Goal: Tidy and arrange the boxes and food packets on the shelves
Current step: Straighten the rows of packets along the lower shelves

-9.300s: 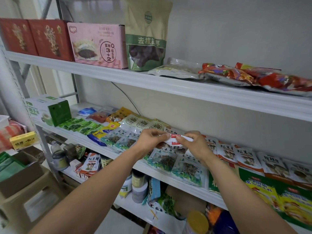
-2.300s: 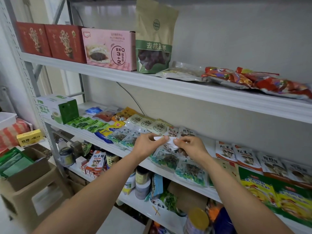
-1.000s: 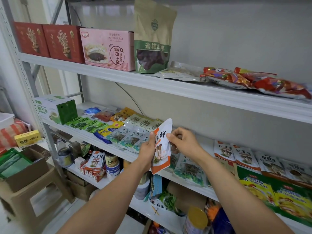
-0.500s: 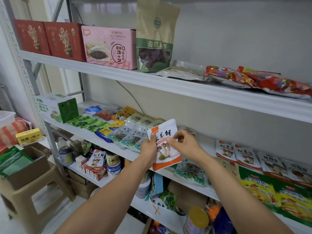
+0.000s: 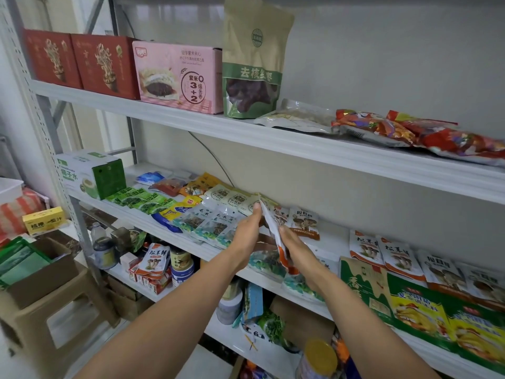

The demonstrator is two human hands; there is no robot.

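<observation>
I have the mushroom packet (image 5: 274, 231) pinched between both hands just above the middle shelf (image 5: 334, 239). My left hand (image 5: 250, 231) closes on its upper edge and my right hand (image 5: 293, 247) grips its lower, orange end, so neither hand is free. The packet stands on edge, almost side-on to the camera, and I cannot read its face or tell how much film each hand has. That is my first worry: the glossy film looks slick, and if either pinch loosens while I turn it flat, I expect it to slide out and drop towards the jars (image 5: 180, 265) on the lower shelf. The second is crowding. The blue-green packets (image 5: 216, 222) lie overlapped right under my wrists, some reaching the front lip, so a careless sweep of a forearm could push them off. A bare strip of shelf shows between the two matching packets (image 5: 304, 222) behind my right hand and the row (image 5: 382, 254) further right. Overshooting it would ruck that row up.
</observation>
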